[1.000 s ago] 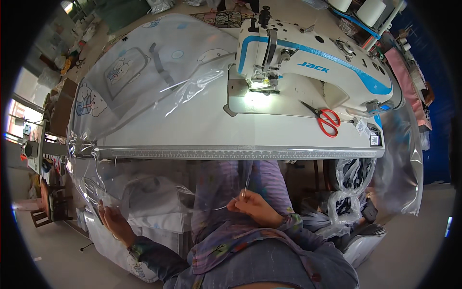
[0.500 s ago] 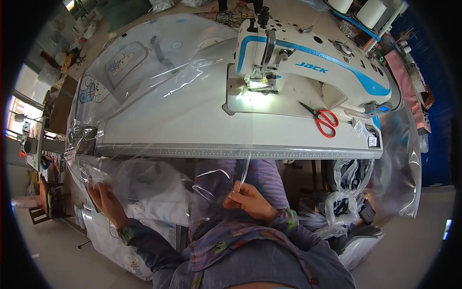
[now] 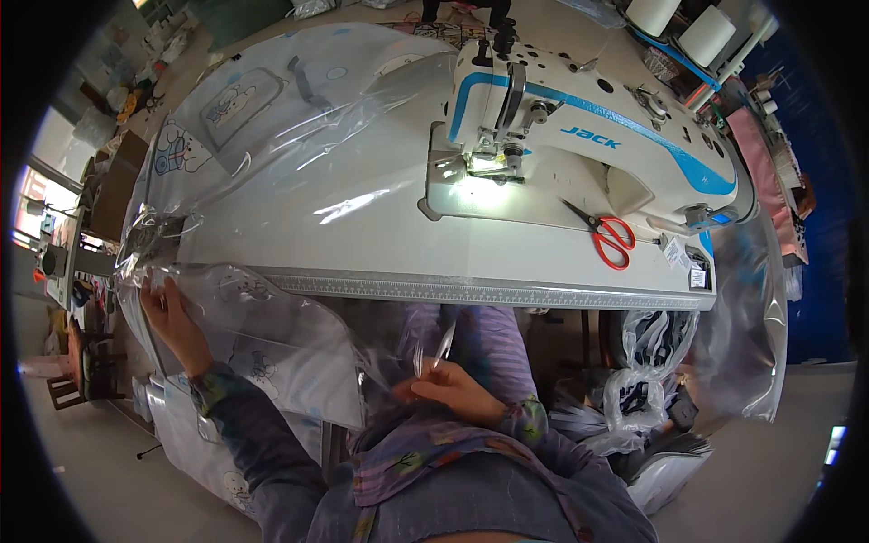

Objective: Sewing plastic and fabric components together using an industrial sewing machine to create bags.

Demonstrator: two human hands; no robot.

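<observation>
Transparent plastic sheeting (image 3: 371, 195) with printed grey-white cartoon panels covers the left of the sewing table and hangs over its front edge. At the far left my left hand (image 3: 176, 328) is raised against the hanging sheet (image 3: 290, 339), fingers stretched and apart. Near my lap my right hand (image 3: 457, 391) is closed, pinching a narrow shiny clear strip (image 3: 444, 342) that stands up from the fingers. Where this strip joins the sheeting I cannot tell. A white and blue sewing machine (image 3: 588, 127) stands beyond, its lamp lit over the needle plate (image 3: 462, 195).
Red-handled scissors (image 3: 614, 242) lie on the tabletop right of the needle. A ruler strip (image 3: 507, 294) runs along the front edge. Clear plastic bags (image 3: 629, 403) are bundled at the lower right. White thread cones (image 3: 706, 36) stand at the back right.
My left hand has moved up and left, and the hanging sheet has shifted with it. My right hand has dropped slightly toward my lap, still pinching the strip.
</observation>
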